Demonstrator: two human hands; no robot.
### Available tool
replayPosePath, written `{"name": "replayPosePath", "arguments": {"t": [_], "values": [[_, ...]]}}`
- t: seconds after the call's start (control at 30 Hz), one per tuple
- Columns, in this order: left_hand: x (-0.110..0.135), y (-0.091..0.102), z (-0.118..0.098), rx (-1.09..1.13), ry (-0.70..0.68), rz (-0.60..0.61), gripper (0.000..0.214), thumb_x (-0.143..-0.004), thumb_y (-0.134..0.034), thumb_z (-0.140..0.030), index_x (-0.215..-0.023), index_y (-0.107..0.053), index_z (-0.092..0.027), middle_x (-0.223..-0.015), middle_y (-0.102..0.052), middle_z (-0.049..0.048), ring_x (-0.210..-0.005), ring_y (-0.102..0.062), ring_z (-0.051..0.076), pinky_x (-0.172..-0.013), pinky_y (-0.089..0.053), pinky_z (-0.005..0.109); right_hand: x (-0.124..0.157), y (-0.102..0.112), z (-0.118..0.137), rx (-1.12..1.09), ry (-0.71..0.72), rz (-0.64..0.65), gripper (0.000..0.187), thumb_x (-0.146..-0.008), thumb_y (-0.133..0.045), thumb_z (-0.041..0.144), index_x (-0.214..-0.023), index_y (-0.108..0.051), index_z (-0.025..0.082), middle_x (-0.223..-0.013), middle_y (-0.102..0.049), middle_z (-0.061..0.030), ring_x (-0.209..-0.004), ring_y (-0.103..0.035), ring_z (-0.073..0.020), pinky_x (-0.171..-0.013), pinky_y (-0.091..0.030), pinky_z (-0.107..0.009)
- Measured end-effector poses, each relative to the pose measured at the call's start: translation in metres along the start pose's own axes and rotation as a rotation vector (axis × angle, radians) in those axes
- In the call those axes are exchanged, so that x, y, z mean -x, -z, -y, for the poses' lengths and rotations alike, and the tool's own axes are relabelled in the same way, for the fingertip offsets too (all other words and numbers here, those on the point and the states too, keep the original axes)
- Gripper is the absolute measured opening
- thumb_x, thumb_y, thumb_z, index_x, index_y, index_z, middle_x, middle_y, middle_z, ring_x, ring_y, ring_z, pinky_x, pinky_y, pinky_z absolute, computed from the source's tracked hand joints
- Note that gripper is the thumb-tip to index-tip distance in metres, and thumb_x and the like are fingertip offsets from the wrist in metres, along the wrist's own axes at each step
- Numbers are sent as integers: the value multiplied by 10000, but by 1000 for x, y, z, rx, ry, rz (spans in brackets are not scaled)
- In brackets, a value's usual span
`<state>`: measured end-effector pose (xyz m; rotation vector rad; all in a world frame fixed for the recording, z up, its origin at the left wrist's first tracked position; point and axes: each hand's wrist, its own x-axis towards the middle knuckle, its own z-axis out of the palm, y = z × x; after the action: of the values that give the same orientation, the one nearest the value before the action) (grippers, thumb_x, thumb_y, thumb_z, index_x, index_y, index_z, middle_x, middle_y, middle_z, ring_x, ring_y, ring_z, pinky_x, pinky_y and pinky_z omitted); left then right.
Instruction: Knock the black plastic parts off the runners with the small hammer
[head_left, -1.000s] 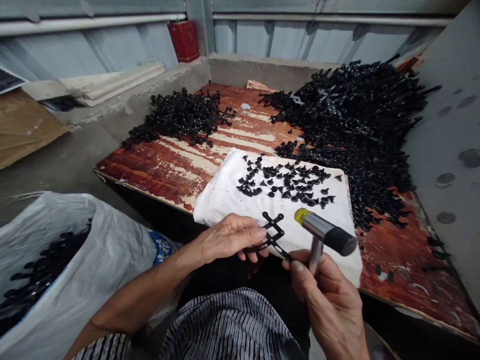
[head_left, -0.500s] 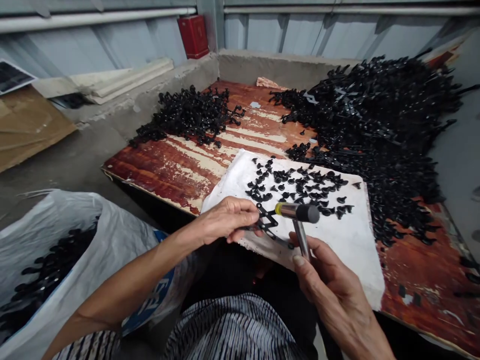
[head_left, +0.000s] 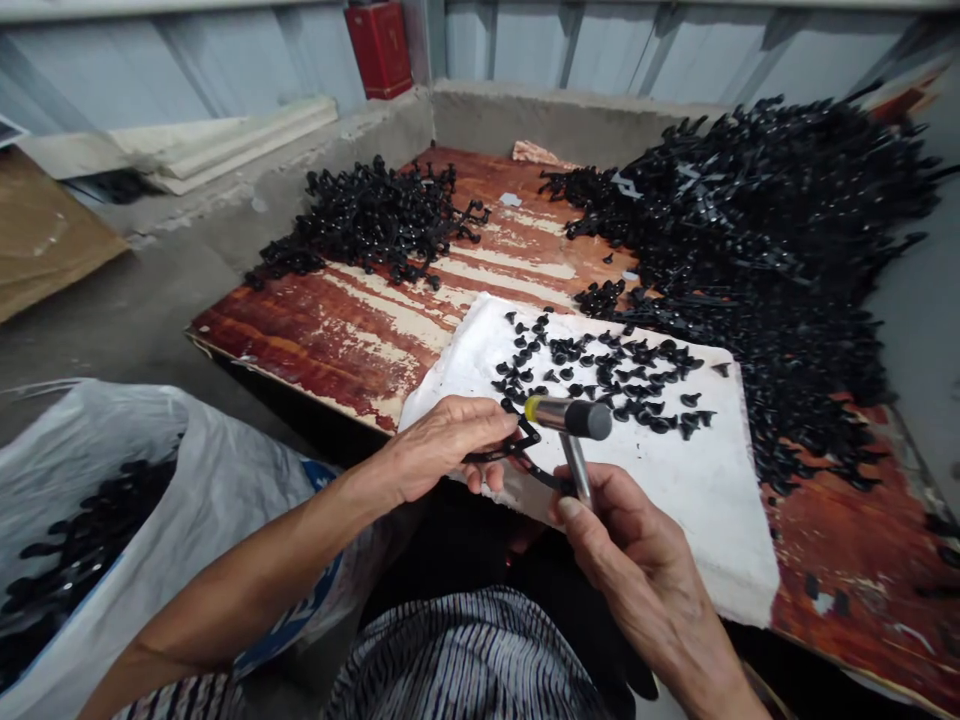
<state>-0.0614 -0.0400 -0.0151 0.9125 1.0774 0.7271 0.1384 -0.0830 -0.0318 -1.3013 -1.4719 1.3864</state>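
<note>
The left hand (head_left: 457, 445) has thumb and fingers closed on a black linkage (head_left: 529, 438), held over the near edge of the white cloth (head_left: 705, 530). The right hand (head_left: 637, 560) grips the handle of a hammer (head_left: 576, 416), and the linkage's right end meets its fingertips.

A second ago the hammer's head stood well to the right of the linkage; now it has come left, its yellow end just beside the left fingertips — whether it touches the linkage I cannot tell. The crossed bars, spread out plainly then, are now partly covered by hand and hammer. The studs (head_left: 646, 356) lie scattered on the cloth as before, and the left pile (head_left: 375, 225) and right pile (head_left: 757, 240) on the table (head_left: 300, 325) look unchanged. The view has tipped down, cutting off the top of the red box (head_left: 380, 55) at the far wall.

Blue print (head_left: 319, 472) shows on the white bag (head_left: 232, 470) at near left — mostly behind the forearm, its letters unreadable. The box's small mark is too faint to read.
</note>
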Motion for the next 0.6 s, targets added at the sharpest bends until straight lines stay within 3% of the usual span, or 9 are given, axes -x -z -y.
{"name": "replayPosePath", "arguments": {"t": [0.13, 0.3, 0.43, 0.6], "values": [[-1, 11, -1, -27, -44, -27, 417, -710, -759, -521, -700, -606, -133, -564, -643, 8, -416, -523, 65, -432, -394, 187, 0, -4, 3, 22, -8, 70, 262, -929, -537, 427, -1009, -657, 208, -644, -560, 30, -535, -452, -123, -510, -411, -251], [-11, 35, -12, -45, -159, -176, 339, -720, -792, -407, -687, -625, -114, -631, -676, 33, -349, -401, 8, -357, -266, 169, -13, 10, 12, 204, 84, -47, 314, -917, -522, 401, -1148, -591, 199, -713, -548, 24, -507, -424, -124, -483, -401, -260], [-23, 44, -21, -56, -97, -71, 282, -739, -773, -359, -703, -646, -110, -648, -686, 54, -318, -353, -8, -339, -265, 175, -32, 22, 14, 384, 163, -6, 297, -920, -476, 333, -1174, -555, 201, -807, -594, -14, -628, -535, -159, -577, -461, -281], [-31, 45, -25, -161, -126, 40, 295, -772, -726, -372, -682, -651, -101, -572, -650, 30, -325, -377, -6, -338, -252, 158, -48, 24, 11, 500, 211, 127, 281, -937, -422, 299, -1169, -540, 195, -798, -635, -33, -680, -589, -179, -642, -483, -293]]}}
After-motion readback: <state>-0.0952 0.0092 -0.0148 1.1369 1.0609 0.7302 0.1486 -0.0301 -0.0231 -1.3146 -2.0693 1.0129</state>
